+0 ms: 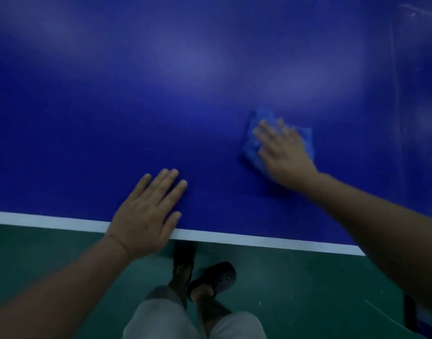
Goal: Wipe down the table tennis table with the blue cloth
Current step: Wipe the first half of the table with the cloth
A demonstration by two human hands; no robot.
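The dark blue table tennis table (161, 81) fills the upper view, with a white line along its near edge. A folded blue cloth (254, 148) lies on the table right of centre. My right hand (283, 152) presses flat on the cloth with straight, spread fingers and looks blurred. My left hand (146, 214) rests flat on the table at the near edge, fingers straight, holding nothing.
Below the table edge is a green floor (295, 277). My legs in grey shorts and dark clogs (215, 277) stand under the near edge. A faint pale line (398, 94) runs down the table at the right.
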